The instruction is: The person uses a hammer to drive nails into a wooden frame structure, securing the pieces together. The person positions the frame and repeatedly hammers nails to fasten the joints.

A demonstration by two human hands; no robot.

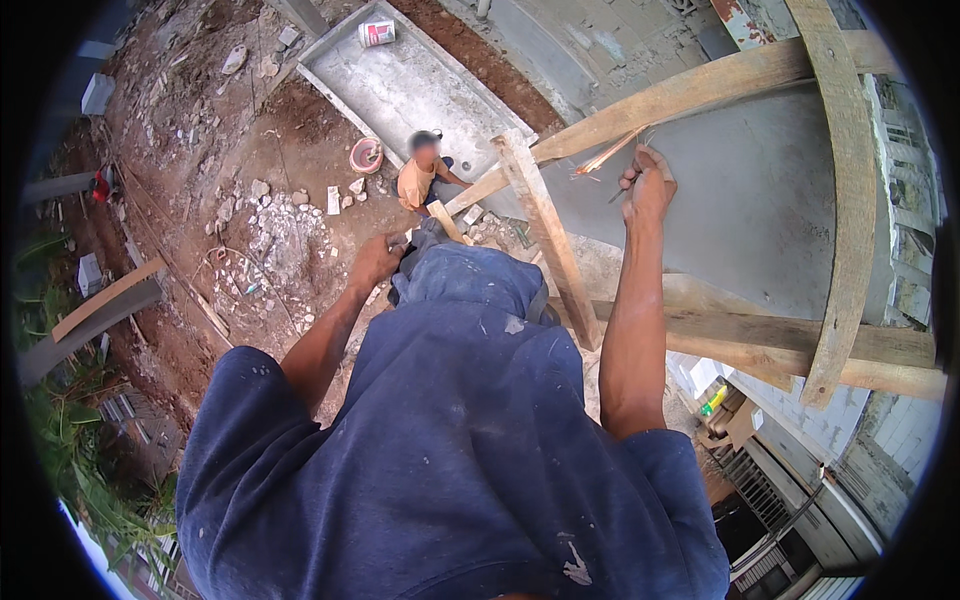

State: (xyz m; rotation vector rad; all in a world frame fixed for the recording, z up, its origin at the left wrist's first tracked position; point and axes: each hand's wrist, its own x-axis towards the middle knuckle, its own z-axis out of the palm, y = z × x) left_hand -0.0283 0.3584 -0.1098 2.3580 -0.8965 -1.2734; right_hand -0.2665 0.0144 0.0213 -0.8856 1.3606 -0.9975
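My right hand [652,182] is raised over the grey plastered surface [745,200], its fingers pinched round a thin grey rod [617,197]. Close to its fingertips is a frayed tan-orange bundle of fibres [608,155]; whether the hand also grips it is unclear. At my left hip, my left hand [376,262] is closed with the fingers curled against dark cloth. What it holds, if anything, is hidden. Between the hands stands a slanted wooden post [547,235], touching a long wooden beam [680,90].
Other timbers cross at the right, including an upright plank [850,200] and a lower beam [760,340]. Below, a person in an orange shirt [416,183] crouches near a concrete basin [340,75]. A bucket [377,33], a red tub [366,155] and rubble [270,225] lie around.
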